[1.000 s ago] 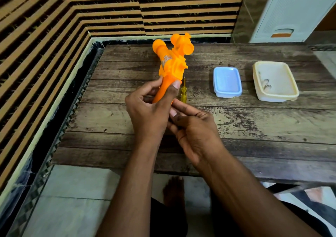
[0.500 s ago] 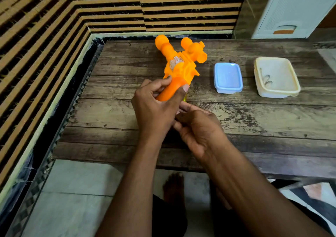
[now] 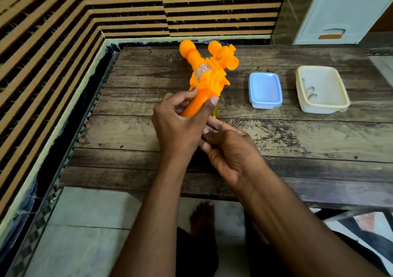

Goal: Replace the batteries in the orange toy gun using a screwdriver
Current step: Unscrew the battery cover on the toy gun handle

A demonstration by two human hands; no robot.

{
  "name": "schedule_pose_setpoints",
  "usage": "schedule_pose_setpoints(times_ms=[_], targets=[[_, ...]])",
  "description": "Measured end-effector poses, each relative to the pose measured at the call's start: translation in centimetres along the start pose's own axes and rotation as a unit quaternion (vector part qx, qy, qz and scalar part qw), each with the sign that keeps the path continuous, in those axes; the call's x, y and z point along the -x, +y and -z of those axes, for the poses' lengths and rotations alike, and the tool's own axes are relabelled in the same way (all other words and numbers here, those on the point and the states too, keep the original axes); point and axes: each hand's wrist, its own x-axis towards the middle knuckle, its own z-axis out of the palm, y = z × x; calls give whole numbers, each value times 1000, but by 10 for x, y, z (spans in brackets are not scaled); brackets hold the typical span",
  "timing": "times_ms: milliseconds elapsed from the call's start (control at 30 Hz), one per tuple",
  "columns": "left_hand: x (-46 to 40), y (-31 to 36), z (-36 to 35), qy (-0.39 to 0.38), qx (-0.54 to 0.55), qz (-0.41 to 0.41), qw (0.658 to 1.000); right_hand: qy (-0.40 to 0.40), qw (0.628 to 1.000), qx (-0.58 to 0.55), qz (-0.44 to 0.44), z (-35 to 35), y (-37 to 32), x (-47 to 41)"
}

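Observation:
My left hand holds the orange toy gun by its grip, above the wooden table, with the barrel pointing away from me. My right hand sits just below and to the right, fingers curled, its fingertips against the bottom end of the grip. The contact spot is hidden behind my left hand. A sliver of the yellow screwdriver shows on the table behind my left thumb.
A blue lidded box and an open cream tub with small metal pieces stand on the table's right half. A striped wall borders the table on the left and at the back. A white cabinet stands at the back right.
The gun's top has tilted to the right in my left hand and covers more of the screwdriver. My right hand stays at the bottom of the grip.

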Motion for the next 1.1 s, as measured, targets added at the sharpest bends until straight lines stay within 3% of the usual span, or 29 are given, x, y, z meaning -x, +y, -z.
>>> schedule_pose_setpoints(times_ms=[1100], targets=[[1,0,1,-9,-5,-4,1000,52,998,20,19,-5,-2,5]])
